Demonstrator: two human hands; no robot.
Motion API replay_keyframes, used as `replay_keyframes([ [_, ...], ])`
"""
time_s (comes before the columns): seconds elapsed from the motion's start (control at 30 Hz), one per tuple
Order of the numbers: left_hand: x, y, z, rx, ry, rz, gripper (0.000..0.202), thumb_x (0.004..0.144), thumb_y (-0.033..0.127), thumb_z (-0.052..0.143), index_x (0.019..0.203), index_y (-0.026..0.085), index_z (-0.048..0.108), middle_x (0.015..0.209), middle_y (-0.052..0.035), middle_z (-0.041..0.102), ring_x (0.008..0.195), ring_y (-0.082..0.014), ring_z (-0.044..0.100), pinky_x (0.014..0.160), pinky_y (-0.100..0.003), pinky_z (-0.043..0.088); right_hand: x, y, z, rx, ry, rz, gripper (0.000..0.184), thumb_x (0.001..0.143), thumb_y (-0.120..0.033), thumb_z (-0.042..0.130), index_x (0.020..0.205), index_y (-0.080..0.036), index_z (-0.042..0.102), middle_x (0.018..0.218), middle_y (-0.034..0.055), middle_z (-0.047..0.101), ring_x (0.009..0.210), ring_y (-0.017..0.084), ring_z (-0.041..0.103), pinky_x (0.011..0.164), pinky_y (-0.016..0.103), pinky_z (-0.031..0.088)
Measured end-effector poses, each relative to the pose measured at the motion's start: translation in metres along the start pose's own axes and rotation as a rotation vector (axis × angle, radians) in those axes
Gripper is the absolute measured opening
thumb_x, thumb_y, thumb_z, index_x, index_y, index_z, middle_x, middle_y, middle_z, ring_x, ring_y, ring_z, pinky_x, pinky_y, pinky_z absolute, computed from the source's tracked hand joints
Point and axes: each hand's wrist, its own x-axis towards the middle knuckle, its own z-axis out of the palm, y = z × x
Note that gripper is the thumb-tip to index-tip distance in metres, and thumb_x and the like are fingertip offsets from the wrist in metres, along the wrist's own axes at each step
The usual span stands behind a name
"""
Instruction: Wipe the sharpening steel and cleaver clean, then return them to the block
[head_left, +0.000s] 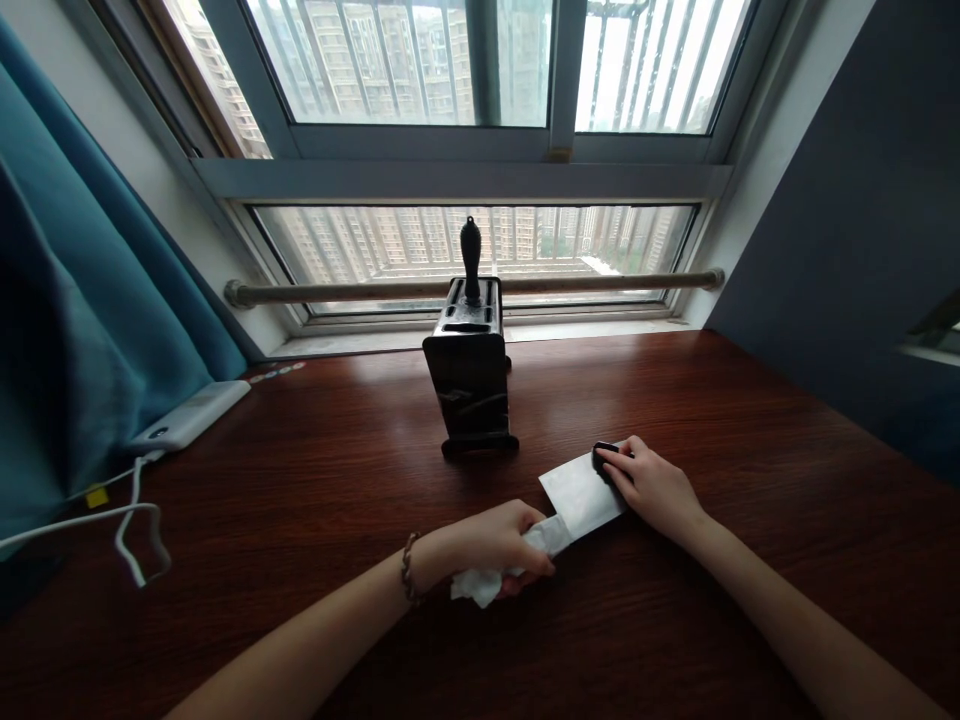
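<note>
A cleaver [583,492] with a broad, pale rectangular blade is held low over the wooden table, its blade pointing up and to the right. My left hand [499,545] is closed around its handle end, which is wrapped in crumpled white tissue [480,586]; the handle itself is hidden. At the blade's far right end, my right hand [654,487] has its fingers closed on a small black object [606,458] touching the blade. Its exact kind cannot be made out.
A black knife block [472,385] with one black-handled tool [470,255] upright in it stands behind my hands. At left lie a white power strip [191,415] and a white cable [135,520], beside a blue curtain [97,270]. A rail [352,293] crosses the window.
</note>
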Motion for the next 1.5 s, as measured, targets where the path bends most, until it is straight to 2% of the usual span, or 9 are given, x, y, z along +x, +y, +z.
replay_keyframes([
  [0.1, 0.000, -0.001, -0.001, -0.006, -0.015, 0.009, 0.019, 0.066, 0.028, 0.065, 0.068, 0.015, 0.051, 0.054, 0.0030, 0.053, 0.040, -0.0075, 0.047, 0.036, -0.018, 0.037, 0.004, 0.014, 0.000, -0.036, -0.019, 0.102, 0.033, 0.094, -0.040, 0.039, 0.119, -0.035, 0.060, 0.102, 0.0016, 0.053, 0.077, 0.015, 0.057, 0.056, 0.026, 0.032],
  [0.2, 0.000, -0.001, -0.001, 0.000, -0.017, -0.005, 0.020, 0.066, 0.030, 0.065, 0.071, 0.015, 0.051, 0.055, 0.0029, 0.052, 0.040, -0.0077, 0.046, 0.035, -0.018, 0.037, 0.006, 0.019, 0.000, -0.098, -0.027, 0.182, 0.035, 0.095, -0.040, 0.037, 0.120, -0.034, 0.060, 0.101, 0.0023, 0.053, 0.074, 0.016, 0.057, 0.054, 0.027, 0.029],
  [0.37, 0.001, 0.000, -0.002, 0.008, -0.034, -0.008, 0.022, 0.066, 0.031, 0.066, 0.072, 0.016, 0.051, 0.056, 0.0032, 0.052, 0.040, -0.0073, 0.046, 0.035, -0.017, 0.037, 0.005, 0.013, 0.003, -0.221, -0.009, 0.175, 0.036, 0.095, -0.034, 0.037, 0.121, -0.025, 0.060, 0.100, 0.0052, 0.053, 0.072, 0.018, 0.059, 0.053, 0.028, 0.030],
  [0.53, 0.002, -0.001, -0.002, 0.019, -0.044, -0.016, 0.024, 0.065, 0.033, 0.067, 0.071, 0.016, 0.052, 0.056, 0.0033, 0.052, 0.041, -0.0079, 0.047, 0.036, -0.019, 0.038, -0.002, -0.007, 0.003, -0.210, -0.010, 0.080, 0.036, 0.094, -0.029, 0.038, 0.123, -0.021, 0.059, 0.102, 0.0071, 0.053, 0.076, 0.019, 0.058, 0.058, 0.029, 0.036],
  [0.77, 0.002, 0.000, -0.002, 0.026, -0.038, -0.033, 0.023, 0.066, 0.034, 0.066, 0.069, 0.016, 0.051, 0.056, 0.0033, 0.052, 0.040, -0.0081, 0.046, 0.035, -0.020, 0.038, -0.023, -0.048, -0.003, 0.163, -0.089, -0.274, 0.036, 0.094, -0.030, 0.037, 0.124, -0.029, 0.058, 0.102, 0.0061, 0.052, 0.089, 0.018, 0.054, 0.075, 0.030, 0.043],
  [0.87, 0.001, 0.002, -0.002, 0.027, -0.041, -0.033, 0.024, 0.066, 0.033, 0.066, 0.064, 0.015, 0.051, 0.054, 0.0032, 0.052, 0.040, -0.0078, 0.047, 0.036, -0.019, 0.038, -0.028, -0.056, -0.003, 0.287, -0.117, -0.351, 0.036, 0.093, -0.029, 0.040, 0.124, -0.032, 0.057, 0.103, 0.0051, 0.052, 0.089, 0.017, 0.053, 0.077, 0.029, 0.043],
  [1.03, 0.002, 0.001, -0.001, 0.000, -0.023, -0.029, 0.021, 0.067, 0.031, 0.066, 0.071, 0.016, 0.051, 0.055, 0.0042, 0.052, 0.039, -0.0075, 0.046, 0.035, -0.019, 0.038, -0.023, -0.051, 0.000, 0.251, -0.086, -0.258, 0.036, 0.095, -0.031, 0.037, 0.125, -0.027, 0.057, 0.101, 0.0064, 0.052, 0.087, 0.017, 0.054, 0.077, 0.031, 0.043],
  [1.23, 0.003, -0.003, -0.001, -0.004, -0.032, -0.028, 0.021, 0.068, 0.031, 0.066, 0.074, 0.016, 0.052, 0.057, 0.0036, 0.053, 0.040, -0.0070, 0.046, 0.034, -0.017, 0.038, -0.012, -0.031, 0.007, 0.114, -0.028, -0.127, 0.037, 0.096, -0.034, 0.036, 0.128, -0.029, 0.055, 0.104, 0.0050, 0.052, 0.087, 0.017, 0.055, 0.070, 0.030, 0.042],
  [1.5, 0.001, 0.001, 0.000, 0.004, -0.020, -0.022, 0.023, 0.067, 0.033, 0.066, 0.073, 0.016, 0.050, 0.057, 0.0034, 0.052, 0.041, -0.0074, 0.046, 0.036, -0.018, 0.038, 0.002, 0.002, 0.005, -0.137, -0.003, 0.170, 0.035, 0.095, -0.035, 0.039, 0.125, -0.030, 0.056, 0.102, 0.0033, 0.052, 0.079, 0.016, 0.058, 0.053, 0.027, 0.033],
])
